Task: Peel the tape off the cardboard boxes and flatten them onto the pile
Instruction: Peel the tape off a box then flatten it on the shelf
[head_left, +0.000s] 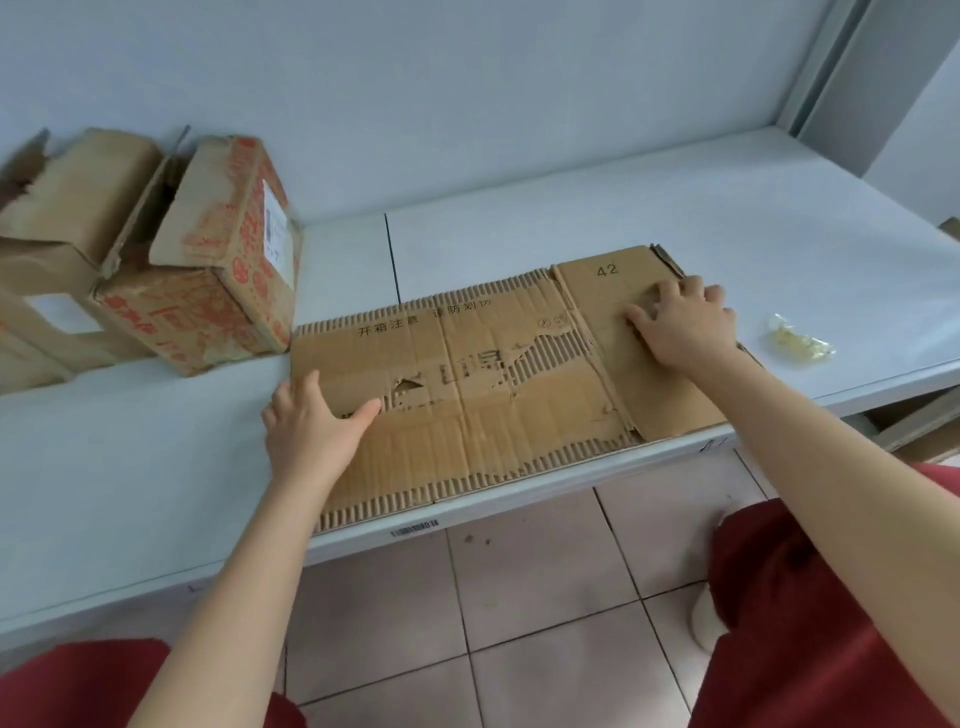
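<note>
On the flattened cardboard (493, 384) both open hands press flat, gripping nothing; left boxes (78, 249) cropped.

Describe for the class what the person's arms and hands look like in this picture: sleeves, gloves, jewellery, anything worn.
Both forearms are bare up to the frame edge, with no sleeves showing. The left hand and right hand wear no gloves, and no rings, watch or bracelet can be seen. Red clothing covers the lap below the arms.

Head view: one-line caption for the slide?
Both hands, left hand and right hand, press a flattened cardboard box on the white table; unflattened boxes wait left.
</note>
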